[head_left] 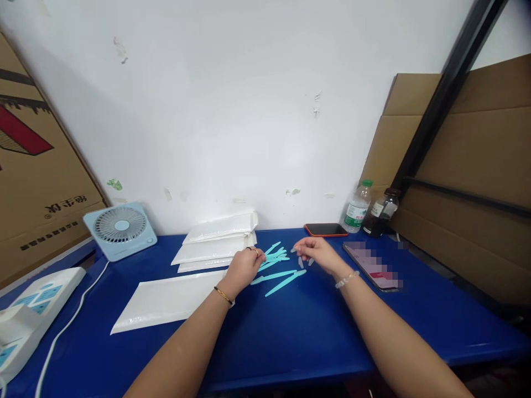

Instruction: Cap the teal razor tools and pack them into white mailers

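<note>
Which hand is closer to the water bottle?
Right. The right hand sits just left of and in front of the water bottle; the left hand is farther left, beyond the teal sticks.

Fan (120,228); padded envelopes (215,243); phone (326,229); water bottle (357,208) behind.

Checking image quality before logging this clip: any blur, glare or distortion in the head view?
Head view: soft even light, faint shadows; wide-angle bowing of the blue table at its front edge, slight sheen there; nearer phone screen pixelated; teal sticks sharp.
</note>
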`<state>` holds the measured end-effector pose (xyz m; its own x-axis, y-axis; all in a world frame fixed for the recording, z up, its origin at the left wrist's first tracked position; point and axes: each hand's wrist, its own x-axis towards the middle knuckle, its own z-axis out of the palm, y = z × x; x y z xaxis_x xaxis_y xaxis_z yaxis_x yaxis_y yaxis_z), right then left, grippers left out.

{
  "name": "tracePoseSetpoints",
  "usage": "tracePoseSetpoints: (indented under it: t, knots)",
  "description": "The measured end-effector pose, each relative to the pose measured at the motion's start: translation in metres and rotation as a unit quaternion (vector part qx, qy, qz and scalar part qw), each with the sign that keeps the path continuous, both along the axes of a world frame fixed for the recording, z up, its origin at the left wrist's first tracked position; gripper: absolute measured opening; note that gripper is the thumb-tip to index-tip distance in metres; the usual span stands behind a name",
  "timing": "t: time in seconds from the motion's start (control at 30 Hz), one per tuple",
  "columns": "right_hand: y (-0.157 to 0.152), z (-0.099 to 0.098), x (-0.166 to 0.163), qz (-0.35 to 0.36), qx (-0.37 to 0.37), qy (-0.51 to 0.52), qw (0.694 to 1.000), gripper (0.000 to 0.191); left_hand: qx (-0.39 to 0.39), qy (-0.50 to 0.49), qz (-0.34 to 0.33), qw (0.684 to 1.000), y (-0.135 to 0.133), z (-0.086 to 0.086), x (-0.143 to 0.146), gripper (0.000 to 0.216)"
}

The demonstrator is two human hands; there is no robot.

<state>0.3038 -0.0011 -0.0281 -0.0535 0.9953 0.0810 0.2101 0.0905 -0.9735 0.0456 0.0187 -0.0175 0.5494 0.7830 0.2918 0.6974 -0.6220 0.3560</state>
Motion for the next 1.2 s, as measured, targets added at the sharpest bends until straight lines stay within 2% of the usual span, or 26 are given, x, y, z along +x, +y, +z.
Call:
tracePoseSetpoints:
  t: [0.07, 0.17, 0.3, 0.37, 0.47, 0.53, 0.67, 0.77, 0.9, 1.07, 1.2]
  knots:
    - [0.004, -0.003, 0.019, -0.039, 0.013, -0.042, 0.998, 0.031, 0.01, 0.022, 0.021, 0.999, 0.001, 0.0, 0.0, 0.029]
    - [0.007, -0.007, 0.033, -0.052, 0.007, -0.169, 0.984, 0.027, 0.027, 0.059, 0.027, 0.998, 0.003, -0.005, 0.004, 0.026]
    - [0.003, -0.003, 0.025, -0.099, 0.073, -0.319, 0.94, 0.025, 0.049, 0.044, 0.035, 0.997, 0.001, -0.007, 0.007, 0.025]
    - [-0.001, 0.002, 0.016, -0.091, 0.111, -0.347, 0.927, 0.02, 0.019, 0.029, 0.017, 0.999, -0.002, -0.005, 0.004, 0.024]
    - [-0.009, 0.009, 0.008, -0.003, 0.117, -0.336, 0.935, 0.015, -0.043, 0.04, -0.046, 0.997, -0.01, -0.002, 0.0, 0.021]
    - [-0.013, 0.012, 0.005, 0.068, 0.099, -0.337, 0.934, 0.015, -0.049, 0.046, -0.069, 0.995, -0.015, 0.0, 0.0, 0.02]
    - [-0.015, 0.012, 0.005, 0.153, 0.082, -0.397, 0.901, 0.019, -0.066, 0.031, -0.07, 0.995, -0.022, 0.0, 0.006, 0.02]
    - [-0.015, 0.013, 0.004, 0.164, 0.088, -0.414, 0.891, 0.011, -0.077, 0.031, -0.083, 0.993, -0.023, -0.003, 0.009, 0.021]
    - [-0.017, 0.015, -0.001, 0.175, 0.097, -0.402, 0.893, 0.008, -0.079, 0.041, -0.098, 0.991, -0.021, -0.008, 0.011, 0.018]
    - [-0.018, 0.021, -0.001, 0.182, 0.071, -0.34, 0.92, 0.012, -0.049, 0.046, -0.103, 0.992, -0.017, -0.005, 0.011, 0.018]
    - [-0.016, 0.021, 0.015, 0.137, 0.059, -0.298, 0.943, 0.008, 0.01, 0.091, -0.048, 0.995, -0.008, 0.003, 0.006, 0.024]
